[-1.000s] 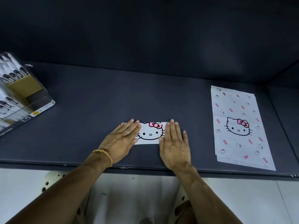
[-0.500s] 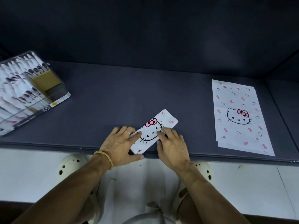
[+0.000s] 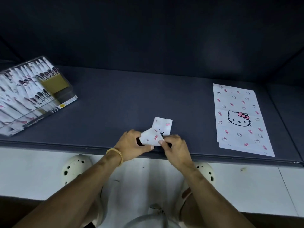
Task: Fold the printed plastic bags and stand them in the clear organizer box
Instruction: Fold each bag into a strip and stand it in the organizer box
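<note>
Folding is the step in hand. Well left of the folded bag (image 3: 158, 132) sits the clear organizer box (image 3: 32, 96). My left hand (image 3: 131, 145) and right hand (image 3: 176, 147) each keep a pinching grip on it at the table (image 3: 115, 104) edge; flat bags (image 3: 238, 119) lie well right. Next, I judge, crease it and stand it in that box.

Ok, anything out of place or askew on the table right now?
Nothing stands out. The bag both hands grip sits crooked at the table's front edge, but it is mid-fold. The box at the left lies at an angle, packed with folded bags. The flat stack at the right is slightly fanned.
</note>
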Demonstrator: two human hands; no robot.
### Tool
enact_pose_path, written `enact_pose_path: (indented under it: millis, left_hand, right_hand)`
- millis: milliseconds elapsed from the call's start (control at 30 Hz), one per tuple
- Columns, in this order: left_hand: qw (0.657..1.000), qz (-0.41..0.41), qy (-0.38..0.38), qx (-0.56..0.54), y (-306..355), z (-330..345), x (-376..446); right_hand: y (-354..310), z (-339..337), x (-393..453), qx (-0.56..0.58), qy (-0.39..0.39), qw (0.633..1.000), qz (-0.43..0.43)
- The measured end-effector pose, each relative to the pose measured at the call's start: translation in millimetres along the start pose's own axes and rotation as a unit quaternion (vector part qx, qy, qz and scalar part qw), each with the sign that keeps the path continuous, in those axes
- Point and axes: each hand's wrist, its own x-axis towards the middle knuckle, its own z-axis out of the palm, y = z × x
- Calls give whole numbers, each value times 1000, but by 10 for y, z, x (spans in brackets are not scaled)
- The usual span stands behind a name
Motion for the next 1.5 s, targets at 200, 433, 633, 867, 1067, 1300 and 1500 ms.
enact_pose_path:
  millis: [200, 433, 633, 867, 1067, 1300, 1500]
  left_hand:
    - [998, -37, -37, -38, 76, 85, 139]
    - [993, -94, 64, -42, 149, 260, 248]
    - [983, -151, 68, 80, 123, 252, 276]
    - [950, 132, 36, 280, 6, 238, 248]
    - [933, 178, 42, 310, 67, 204, 324]
    - [938, 169, -8, 302, -92, 203, 412]
    - [935, 205, 29, 287, -82, 191, 339]
  right_hand:
    - [-1, -205, 152, 103, -50, 989, 94]
    - [-27, -86, 326, 1, -12, 983, 185]
    - [-66, -46, 410, -98, -32, 981, 163]
    - [-68, -80, 566, -74, -27, 985, 154]
    - [-79, -64, 786, -34, 18, 993, 116]
    - [-42, -58, 771, -203, 31, 978, -40]
    - [116, 174, 274, -301, 20, 927, -224]
